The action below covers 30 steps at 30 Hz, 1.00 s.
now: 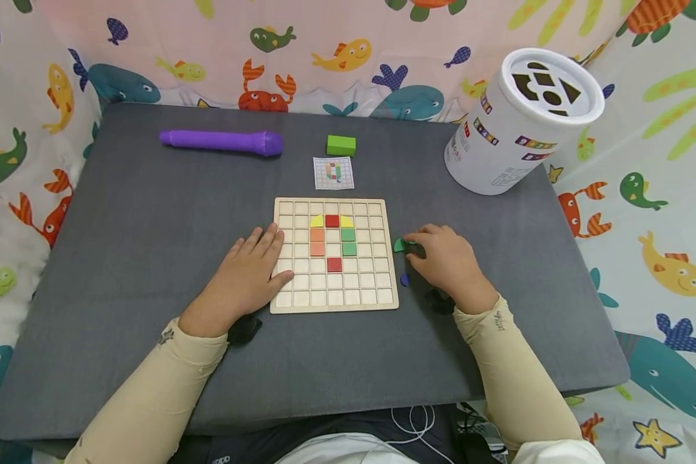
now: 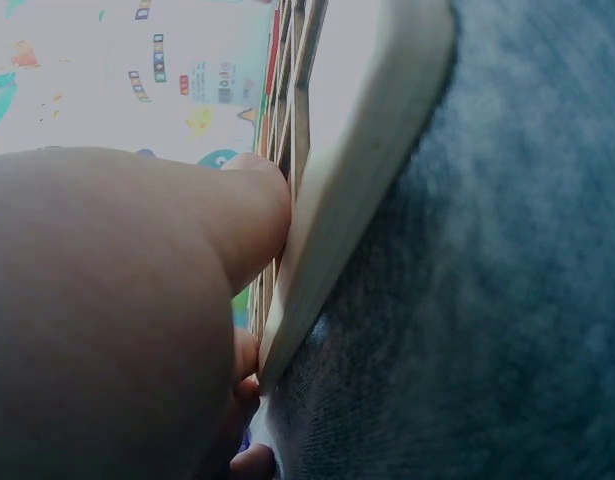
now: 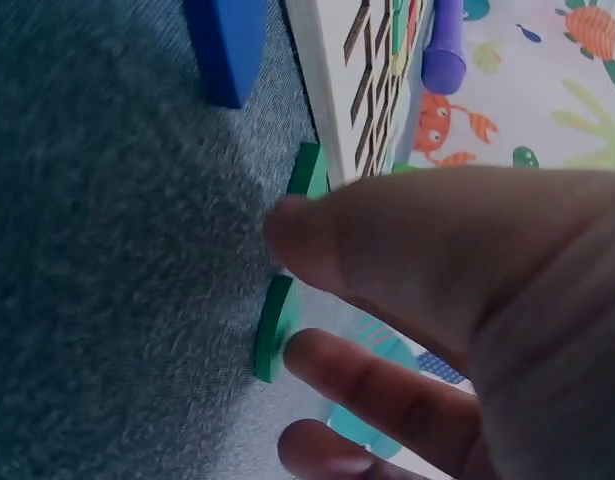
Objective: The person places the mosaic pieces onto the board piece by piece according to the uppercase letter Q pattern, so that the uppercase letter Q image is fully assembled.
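Note:
A wooden grid board point(image 1: 361, 299) lies on the table with red point(image 1: 334, 265), yellow, orange and green squares or corner pieces set in its cells. My left hand point(image 1: 245, 278) rests on its left edge, thumb over the near-left cells; the left wrist view shows the thumb point(image 2: 252, 205) at the rim. Right of the board, my right hand point(image 1: 449, 261) reaches down at small green pieces. In the right wrist view, one green piece point(image 3: 275, 330) sits between thumb and forefinger, fingertip right at it; another green piece point(image 3: 307, 170) lies beside the board. A blue piece point(image 3: 229, 50) lies nearby.
Behind the board are a small pattern card point(image 1: 333, 173), a green block point(image 1: 341, 145) and a purple marker-like stick point(image 1: 220, 142). A tall white tub point(image 1: 499, 148) with a shape-cut lid stands back right. Patterned cloth surrounds the grey table point(image 1: 151, 225).

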Available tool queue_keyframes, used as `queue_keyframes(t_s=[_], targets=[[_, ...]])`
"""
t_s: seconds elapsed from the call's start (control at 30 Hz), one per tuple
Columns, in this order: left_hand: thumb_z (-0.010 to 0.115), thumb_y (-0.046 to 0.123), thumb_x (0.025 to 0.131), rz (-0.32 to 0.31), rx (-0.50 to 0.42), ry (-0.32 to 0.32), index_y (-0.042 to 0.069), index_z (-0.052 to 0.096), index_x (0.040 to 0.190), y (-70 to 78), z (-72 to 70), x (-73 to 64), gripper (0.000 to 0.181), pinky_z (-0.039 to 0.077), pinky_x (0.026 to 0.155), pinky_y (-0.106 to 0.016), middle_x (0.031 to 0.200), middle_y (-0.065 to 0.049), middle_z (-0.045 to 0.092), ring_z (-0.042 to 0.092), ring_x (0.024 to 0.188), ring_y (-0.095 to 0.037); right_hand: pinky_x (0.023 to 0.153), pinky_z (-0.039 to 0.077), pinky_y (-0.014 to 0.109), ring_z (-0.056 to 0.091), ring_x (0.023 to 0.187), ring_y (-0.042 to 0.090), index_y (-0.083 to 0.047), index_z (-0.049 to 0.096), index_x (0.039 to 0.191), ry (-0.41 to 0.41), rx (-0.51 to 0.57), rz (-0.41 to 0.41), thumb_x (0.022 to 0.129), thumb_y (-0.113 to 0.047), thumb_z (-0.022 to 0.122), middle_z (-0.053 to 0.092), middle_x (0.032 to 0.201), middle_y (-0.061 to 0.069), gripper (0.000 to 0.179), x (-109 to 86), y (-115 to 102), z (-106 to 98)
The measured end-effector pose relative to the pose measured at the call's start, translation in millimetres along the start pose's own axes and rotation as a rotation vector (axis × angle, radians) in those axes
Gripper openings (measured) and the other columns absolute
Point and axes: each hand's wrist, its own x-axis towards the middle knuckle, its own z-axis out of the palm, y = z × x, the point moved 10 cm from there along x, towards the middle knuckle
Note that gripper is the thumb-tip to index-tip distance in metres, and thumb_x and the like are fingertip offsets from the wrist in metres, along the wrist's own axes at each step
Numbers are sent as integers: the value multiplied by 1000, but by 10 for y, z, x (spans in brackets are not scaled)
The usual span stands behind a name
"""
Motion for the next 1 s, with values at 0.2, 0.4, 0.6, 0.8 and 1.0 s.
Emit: queue_keyframes(t_s=[0.2, 0.4, 0.6, 0.8, 1.0], targets=[[52, 47, 111, 2, -1, 9, -1, 12, 170, 0, -5, -15, 86, 9, 128, -61, 177, -18, 8, 8, 162, -42, 93, 55, 57, 60, 121, 37, -17, 80, 129, 11, 0, -7, 99, -24, 79, 68, 134, 14, 32, 13, 45, 40], [52, 48, 111, -4, -11, 12, -1, 13, 170, -3, -20, -18, 85, 9, 128, -60, 177, -18, 8, 9, 162, -42, 87, 55, 55, 59, 114, 37, -16, 80, 130, 29, 5, -23, 99, -24, 79, 67, 132, 14, 32, 51, 6, 51], [52, 48, 111, 0, 6, 17, 0, 13, 170, 9, -17, -14, 85, 9, 128, -60, 177, -17, 8, 9, 162, -42, 87, 55, 55, 60, 113, 36, -16, 78, 132, 53, 7, -58, 98, -21, 79, 67, 131, 14, 34, 64, -68, 31], [52, 47, 111, 0, 13, 21, -1, 14, 169, 8, -10, -12, 85, 10, 128, -61, 177, -18, 9, 10, 162, -42, 82, 56, 53, 63, 106, 36, -12, 81, 125, 77, -33, -82, 96, -19, 81, 70, 126, 14, 29, 76, -122, 29], [52, 47, 111, -5, 12, 18, -1, 14, 170, 0, -12, -10, 85, 9, 128, -60, 177, -17, 8, 9, 162, -42, 85, 59, 52, 68, 108, 34, -9, 80, 124, 49, -3, -87, 96, -19, 82, 74, 122, 11, 30, 87, -174, 46]])
